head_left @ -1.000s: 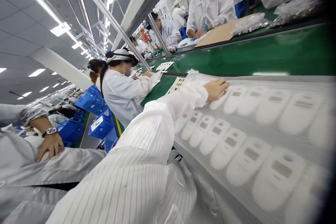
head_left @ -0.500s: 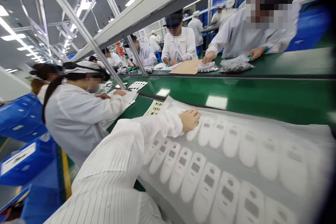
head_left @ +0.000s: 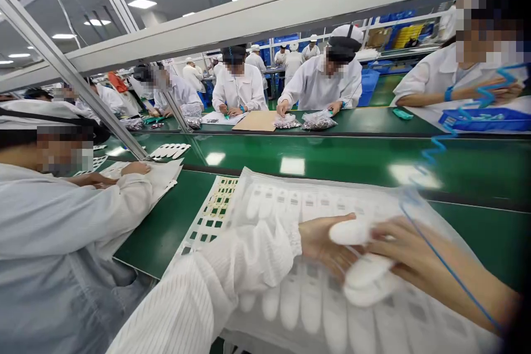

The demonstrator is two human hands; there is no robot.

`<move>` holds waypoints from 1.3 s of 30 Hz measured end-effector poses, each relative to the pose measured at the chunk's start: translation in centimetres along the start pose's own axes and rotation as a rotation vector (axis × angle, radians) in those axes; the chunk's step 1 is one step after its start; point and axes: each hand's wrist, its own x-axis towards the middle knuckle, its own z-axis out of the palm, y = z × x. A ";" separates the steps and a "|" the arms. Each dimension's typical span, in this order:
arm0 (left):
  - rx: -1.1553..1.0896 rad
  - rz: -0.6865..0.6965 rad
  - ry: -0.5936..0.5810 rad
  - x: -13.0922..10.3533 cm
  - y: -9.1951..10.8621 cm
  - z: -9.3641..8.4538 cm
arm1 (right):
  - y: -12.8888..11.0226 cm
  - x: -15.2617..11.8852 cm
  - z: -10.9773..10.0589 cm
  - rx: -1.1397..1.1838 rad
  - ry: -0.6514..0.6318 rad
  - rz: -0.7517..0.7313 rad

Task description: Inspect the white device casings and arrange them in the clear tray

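Note:
My left hand (head_left: 326, 242) and my right hand (head_left: 421, 251) meet above a translucent sheet (head_left: 234, 207), both smeared by motion. Between them are several white oval pieces: one (head_left: 349, 232) lies within my left thumb and fingers, and others (head_left: 368, 270) hang lower, under my right fingers. Both hands look closed on these pieces; exact finger contacts are blurred. Rows of white elongated panels (head_left: 310, 304) with small window cut-outs show through the sheet below.
A card with square cut-outs (head_left: 209, 221) lies left of the sheet. A blue coiled cord (head_left: 433, 146) hangs before my right forearm. A co-worker (head_left: 53, 232) sits close on the left. Beyond the green belt (head_left: 340, 160), other people handle bagged parts (head_left: 319, 120).
The view has swung right. My left hand has left the sheet's far left corner and is now near its middle. My right hand has come into view, with white oval pieces between both hands.

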 end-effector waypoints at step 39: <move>-0.619 0.249 0.561 -7.1 -2.0 6.6 | -8.2 0.4 0.4 1.775 0.049 1.246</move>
